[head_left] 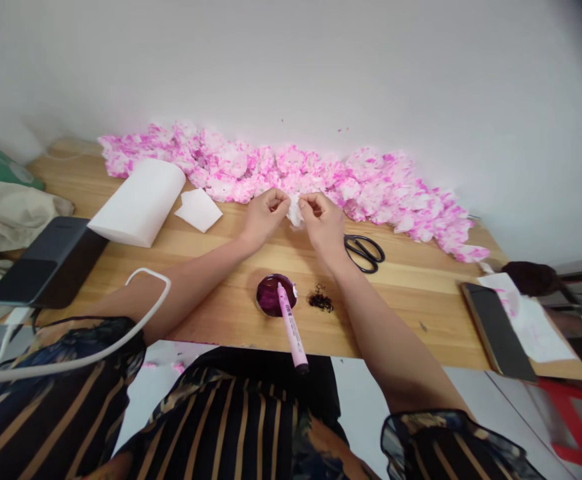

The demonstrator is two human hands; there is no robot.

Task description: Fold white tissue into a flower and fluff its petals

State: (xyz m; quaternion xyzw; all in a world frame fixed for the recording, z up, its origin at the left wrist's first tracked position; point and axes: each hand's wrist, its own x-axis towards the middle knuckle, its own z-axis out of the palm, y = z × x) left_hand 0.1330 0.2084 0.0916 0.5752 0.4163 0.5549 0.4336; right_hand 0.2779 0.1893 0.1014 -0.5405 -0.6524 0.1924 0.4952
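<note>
Between my two hands is a small crumpled piece of white tissue paper (pixel 295 215). My left hand (pixel 265 217) pinches its left side between thumb and fingertips. On the other side, my right hand (pixel 322 217) grips it the same way. Just behind the hands runs a long bank of pink-and-white paper flowers (pixel 241 167) along the wall. Black-handled scissors (pixel 365 253) lie right of my right hand. Nearer to me, a pink marker (pixel 292 327) rests across a small dish of dark purple liquid (pixel 269 297).
A stack of white tissue (pixel 141 200) and a folded white sheet (pixel 199 209) lie to the left. A dark box (pixel 45 260) with a white cable (pixel 155 313) is further left. Small black ties (pixel 320 299) sit beside the dish. A phone (pixel 498 330) lies at the right edge.
</note>
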